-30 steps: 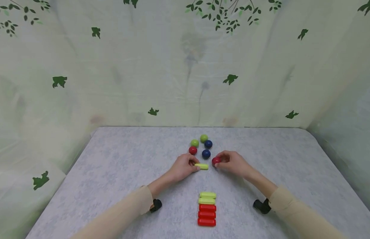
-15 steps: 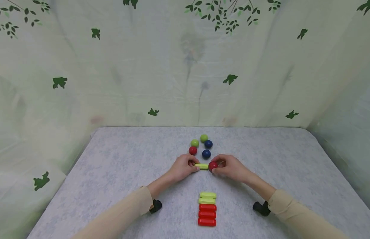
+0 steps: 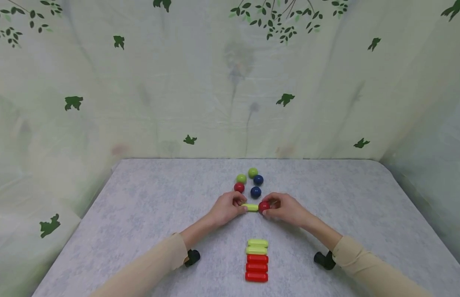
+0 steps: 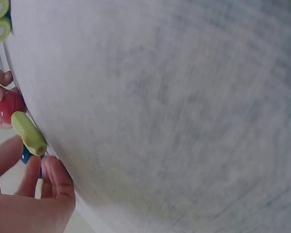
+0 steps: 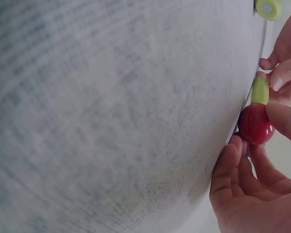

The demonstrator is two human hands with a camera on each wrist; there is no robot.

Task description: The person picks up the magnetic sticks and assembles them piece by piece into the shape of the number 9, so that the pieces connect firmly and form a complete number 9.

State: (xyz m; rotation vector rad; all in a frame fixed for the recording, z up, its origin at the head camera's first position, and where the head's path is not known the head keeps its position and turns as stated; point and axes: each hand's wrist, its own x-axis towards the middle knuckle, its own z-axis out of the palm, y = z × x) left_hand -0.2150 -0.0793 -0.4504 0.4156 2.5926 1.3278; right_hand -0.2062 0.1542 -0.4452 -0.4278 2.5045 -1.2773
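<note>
Left hand [image 3: 226, 209] narrowly pinched one end of a yellow-green, plastic-looking rod [image 3: 252, 207] over the bench [image 3: 159, 185]; right hand [image 3: 287, 209] curled round a glossy red ball [image 3: 264, 206] touching its other end. Both pieces seemed light and stiff, the ball slippery, best held at its widest.

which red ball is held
The red ball pinched by the right hand, at the end of a lime rod; the other red ball lies unheld beyond the left hand.
</note>
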